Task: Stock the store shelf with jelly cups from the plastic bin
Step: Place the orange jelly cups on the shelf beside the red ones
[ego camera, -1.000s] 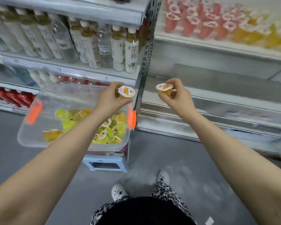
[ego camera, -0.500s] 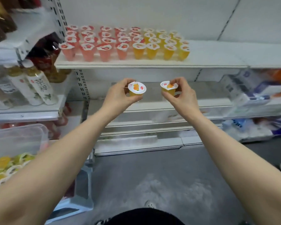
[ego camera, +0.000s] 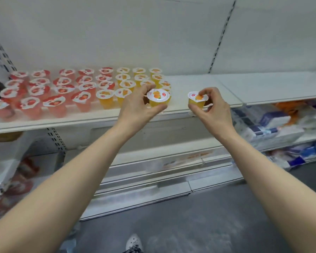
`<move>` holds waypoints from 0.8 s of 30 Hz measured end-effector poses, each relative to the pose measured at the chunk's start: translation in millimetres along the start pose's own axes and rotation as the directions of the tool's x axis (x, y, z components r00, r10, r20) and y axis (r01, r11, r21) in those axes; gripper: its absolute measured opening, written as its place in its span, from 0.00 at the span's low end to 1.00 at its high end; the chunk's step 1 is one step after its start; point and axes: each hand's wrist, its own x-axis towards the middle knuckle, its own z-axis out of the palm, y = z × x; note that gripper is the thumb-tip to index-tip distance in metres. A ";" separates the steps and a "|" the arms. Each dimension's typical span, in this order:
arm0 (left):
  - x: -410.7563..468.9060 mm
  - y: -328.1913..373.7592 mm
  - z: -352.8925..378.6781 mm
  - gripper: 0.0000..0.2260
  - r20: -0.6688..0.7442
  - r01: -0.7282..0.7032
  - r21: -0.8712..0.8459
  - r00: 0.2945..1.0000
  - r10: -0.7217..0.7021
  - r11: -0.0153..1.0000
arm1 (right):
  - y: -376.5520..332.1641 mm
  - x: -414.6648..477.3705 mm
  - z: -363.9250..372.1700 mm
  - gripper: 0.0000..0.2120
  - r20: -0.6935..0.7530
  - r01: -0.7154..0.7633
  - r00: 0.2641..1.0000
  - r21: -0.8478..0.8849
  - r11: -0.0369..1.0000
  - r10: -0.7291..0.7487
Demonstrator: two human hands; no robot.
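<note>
Head view — hands (ego camera: pixel 139 108) outstretched, gripping jelly cups (ego camera: pixel 158 98)

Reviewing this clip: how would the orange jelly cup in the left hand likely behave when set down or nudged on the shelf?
The orange jelly cup looks light, since the left hand holds it by fingertips alone. It tapers to a narrower base, so a nudge could probably tip it. Its smooth plastic wall may slide easily on the shelf.

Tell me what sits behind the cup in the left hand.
Behind the cup in the left hand stand rows of orange jelly cups on the white shelf. The hand and cup cover the nearest ones, so their number is unclear.
</note>
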 end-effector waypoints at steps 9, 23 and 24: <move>93.7 -21.5 6.1 0.31 -0.045 0.079 0.048 0.996 -0.077 0.996 | 32.2 85.4 34.9 0.15 0.019 -0.081 0.996 -0.036 0.996 0.082; 176.0 -35.4 31.4 0.24 -0.207 0.210 0.169 0.963 -0.174 0.963 | 93.6 220.0 116.3 0.14 0.301 0.044 0.953 -0.037 0.998 -0.031; 179.6 -36.2 33.6 0.24 -0.225 0.218 0.176 0.958 -0.177 0.960 | 96.7 226.5 121.9 0.14 0.320 0.052 0.947 -0.031 0.998 -0.039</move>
